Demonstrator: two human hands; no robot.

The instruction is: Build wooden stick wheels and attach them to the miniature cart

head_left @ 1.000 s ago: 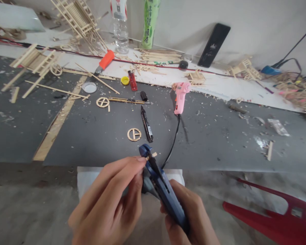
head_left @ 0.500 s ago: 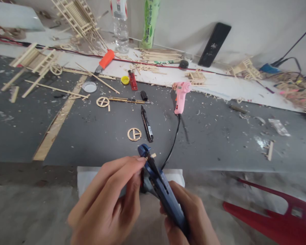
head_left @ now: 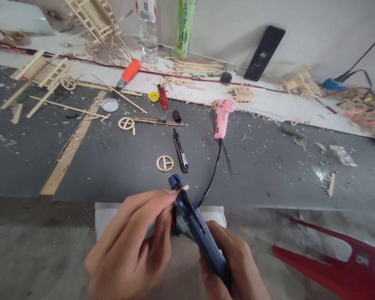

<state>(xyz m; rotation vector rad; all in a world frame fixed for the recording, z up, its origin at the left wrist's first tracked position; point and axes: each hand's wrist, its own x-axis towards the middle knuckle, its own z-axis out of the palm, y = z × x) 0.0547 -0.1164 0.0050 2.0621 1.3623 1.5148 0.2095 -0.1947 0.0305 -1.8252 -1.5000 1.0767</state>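
In the head view my right hand (head_left: 234,254) is wrapped round the handles of blue hand shears (head_left: 203,237), whose head points up and away from me. A small wooden strip (head_left: 186,188) lies across the jaws, its pale end sticking out on the right side. On the left, my left hand (head_left: 134,241) is closed in a pinch at the jaws, holding the strip's other end, mostly hidden by the fingertips. Just beyond the shears lie a wooden ring with crossed spokes (head_left: 165,163) and a black marker (head_left: 180,151).
A pink glue gun (head_left: 224,118) stands behind the marker, its cord running towards my hands. Further left are another spoked wheel (head_left: 126,123), a craft knife (head_left: 159,122) and an orange-handled scraper (head_left: 130,71). A red stool (head_left: 337,266) stands at the lower right.
The hands and shears stay nearly in place. The strip's protruding end has shifted slightly left and up, along with the shears' head.
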